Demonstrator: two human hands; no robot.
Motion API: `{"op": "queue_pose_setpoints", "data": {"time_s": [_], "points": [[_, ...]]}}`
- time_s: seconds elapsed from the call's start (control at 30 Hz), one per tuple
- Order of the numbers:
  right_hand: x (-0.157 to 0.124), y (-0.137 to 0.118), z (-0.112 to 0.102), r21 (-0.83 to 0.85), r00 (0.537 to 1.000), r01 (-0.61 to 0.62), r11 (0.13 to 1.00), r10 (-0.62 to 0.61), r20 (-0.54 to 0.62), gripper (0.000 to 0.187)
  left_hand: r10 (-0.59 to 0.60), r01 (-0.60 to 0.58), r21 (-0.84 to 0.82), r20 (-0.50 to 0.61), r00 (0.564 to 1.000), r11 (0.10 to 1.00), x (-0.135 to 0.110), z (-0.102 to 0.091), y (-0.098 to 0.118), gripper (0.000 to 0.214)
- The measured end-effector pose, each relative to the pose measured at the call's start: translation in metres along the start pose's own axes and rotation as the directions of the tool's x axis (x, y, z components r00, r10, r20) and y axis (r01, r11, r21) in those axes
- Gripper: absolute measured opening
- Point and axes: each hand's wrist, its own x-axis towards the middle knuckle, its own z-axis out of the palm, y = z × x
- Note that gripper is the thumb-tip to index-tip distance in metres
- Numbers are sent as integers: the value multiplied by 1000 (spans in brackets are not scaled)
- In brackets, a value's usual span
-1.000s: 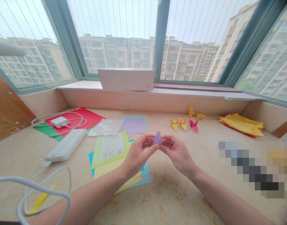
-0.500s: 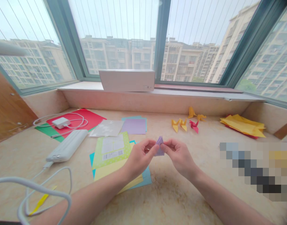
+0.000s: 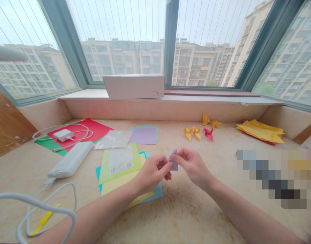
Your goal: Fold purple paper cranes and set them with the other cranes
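Observation:
A small folded piece of purple origami paper (image 3: 174, 164) is held up between my two hands, above the marble-patterned counter. My left hand (image 3: 156, 167) pinches its lower left side between thumb and fingers. My right hand (image 3: 192, 162) grips the upper right part, thumb lying across the front. The fingertips hide some of the folds. Beyond my hands stand several yellow paper cranes (image 3: 187, 134) and one red paper crane (image 3: 208, 134). Left of the paper, under my left forearm, lie a light green origami packet (image 3: 135, 159) and pale yellow sheets (image 3: 112, 186).
Purple sheets (image 3: 144, 135) and a clear plastic sleeve (image 3: 113, 139) lie behind the packet. A white power bank (image 3: 71, 159) with looping cables and a charger (image 3: 63, 135) occupy the left. Yellow paper (image 3: 260, 131) is stacked at right. A white box (image 3: 133, 87) stands on the sill.
The purple paper has turned slightly in my fingers. My right thumb has shifted up and over its front, while my left fingers have moved a little lower. The camera view has shifted slightly.

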Motion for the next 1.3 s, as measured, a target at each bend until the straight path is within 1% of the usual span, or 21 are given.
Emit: {"op": "queue_pose_setpoints", "data": {"time_s": [0.13,0.23,0.37,0.47,0.57,0.67,0.8,0.87,0.93,1.0,1.07,1.13,1.2,1.3], "points": [[0,0,0,5,1000,-11,1000,11,25,29,1,-1,-19,27,1000,1000,-1,2,0,44],[0,1,-1,2,1000,-10,1000,10,23,30,25,-26,45,22,999,999,-2,2,3,44],[-2,0,0,-13,1000,3,1000,-4,-12,33,74,-81,119,63,995,990,-4,3,7,44],[-5,-3,1,-41,998,48,998,-50,-40,32,91,-96,116,54,994,989,-5,4,6,45],[-5,-3,1,-67,996,76,995,-79,-38,32,97,-99,103,23,995,990,-6,5,5,44],[-4,-2,0,-64,997,74,995,-76,-24,35,104,-105,105,19,994,989,-7,5,7,44],[-2,-2,1,-86,997,60,994,-64,-34,40,104,-109,107,47,993,988,-9,4,11,45],[-1,-2,1,-88,997,59,994,-63,-47,41,97,-99,77,31,995,992,-8,5,11,45],[0,-1,1,-92,995,66,994,-72,-66,43,92,-92,9,-14,996,996,-6,5,9,44],[1,0,1,-90,995,59,994,-66,-71,38,87,-93,-84,-78,993,992,-2,3,7,41],[1,0,1,-68,998,35,997,-38,-42,34,75,-98,-176,-135,988,980,2,1,5,38],[0,1,2,-46,1000,17,999,-16,9,37,56,-98,-238,-176,983,966,5,0,4,38],[-2,1,4,-40,999,22,999,-20,44,37,45,-96,-263,-193,980,960,6,-1,3,39],[-3,3,6,-29,999,37,999,-36,37,41,59,-113,-260,-205,977,959,7,-1,0,39]]}}
